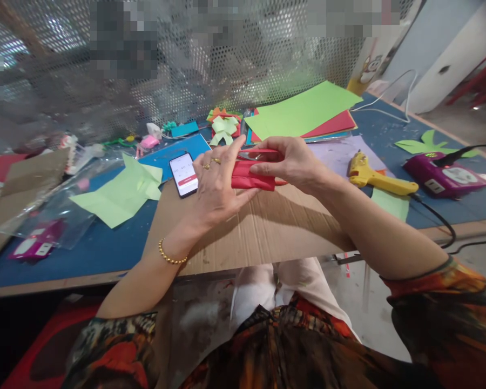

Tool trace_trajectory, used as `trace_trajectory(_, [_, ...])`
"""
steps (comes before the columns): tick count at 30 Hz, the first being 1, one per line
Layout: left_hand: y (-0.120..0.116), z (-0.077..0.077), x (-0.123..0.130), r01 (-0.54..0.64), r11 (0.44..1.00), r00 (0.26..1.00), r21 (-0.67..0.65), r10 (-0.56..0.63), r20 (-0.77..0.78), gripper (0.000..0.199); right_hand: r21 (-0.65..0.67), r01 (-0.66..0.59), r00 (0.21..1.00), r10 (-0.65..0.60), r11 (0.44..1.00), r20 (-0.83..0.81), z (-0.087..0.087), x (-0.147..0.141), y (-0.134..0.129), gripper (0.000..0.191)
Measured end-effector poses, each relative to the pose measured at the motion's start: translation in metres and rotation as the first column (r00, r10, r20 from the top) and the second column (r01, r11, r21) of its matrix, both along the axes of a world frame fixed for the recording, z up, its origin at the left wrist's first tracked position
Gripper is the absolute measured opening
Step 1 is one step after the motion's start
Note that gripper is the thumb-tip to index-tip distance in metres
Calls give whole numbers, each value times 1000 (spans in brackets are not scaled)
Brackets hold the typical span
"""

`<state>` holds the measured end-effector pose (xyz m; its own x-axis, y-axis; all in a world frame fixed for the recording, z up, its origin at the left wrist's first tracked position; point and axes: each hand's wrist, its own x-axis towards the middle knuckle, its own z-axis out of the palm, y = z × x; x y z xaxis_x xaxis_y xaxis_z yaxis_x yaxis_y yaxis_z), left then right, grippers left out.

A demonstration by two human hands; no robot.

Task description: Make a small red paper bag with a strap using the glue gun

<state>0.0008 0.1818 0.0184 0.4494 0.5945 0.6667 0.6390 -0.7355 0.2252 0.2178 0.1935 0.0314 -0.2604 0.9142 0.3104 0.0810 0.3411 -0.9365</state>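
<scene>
Folded red paper [247, 177] is held between my two hands above the cardboard. My left hand [216, 181] grips its left end, fingers at the back and thumb along the lower edge. With the thumb pressed on its front, my right hand [289, 162] pinches the right part of the paper. Red-handled scissors [267, 153] also sit in my right hand, behind the paper; a bit of metal shows and their blades are mostly hidden. Beneath both hands lies the brown cardboard sheet [267, 232].
A phone [183, 174] lies by my left hand. Pale green paper pieces [117, 197] are further left. To the right rest a yellow glue gun [378, 175] and a purple power strip [449, 175] with cords. Green and red sheets [308, 113] lie at the back.
</scene>
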Motion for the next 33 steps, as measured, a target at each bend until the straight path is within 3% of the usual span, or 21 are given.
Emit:
trace_trajectory(8, [-1, 0, 0, -36, 998, 995, 56, 40, -87, 103, -25, -10, 1000, 10, 1000, -3, 0, -1, 0, 43])
trace_trajectory(16, [-3, 2, 5, -20, 988, 985, 154, 46, -167, 86, -97, -78, 994, 70, 992, -85, 3, -2, -5, 40])
trace_trajectory(19, [1, 8, -7, 14, 974, 992, 228, 14, -122, 87, -100, -42, 996, 34, 994, -86, 4, 3, -1, 40])
trace_trajectory(21, [6, 12, -22, 2, 969, 1000, 248, 0, -11, 85, -102, -15, 996, 6, 995, -86, 5, 8, 2, 40])
trace_trajectory(23, [13, 13, -35, -5, 985, 993, 175, -15, 116, 80, -125, -24, 994, 10, 992, -107, 7, 13, 4, 40])
trace_trajectory(26, [20, 10, -43, 108, 993, 973, -51, -95, 210, 87, -184, -71, 990, 46, 980, -133, 11, 19, 3, 42])
trace_trajectory(29, [16, 3, -34, 232, 951, 954, -203, -181, 239, 100, -230, -105, 987, 73, 967, -146, 14, 20, 0, 45])
trace_trajectory(33, [6, -1, -20, 298, 913, 936, -280, -222, 273, 84, -309, -170, 979, 124, 936, -162, 14, 18, -2, 54])
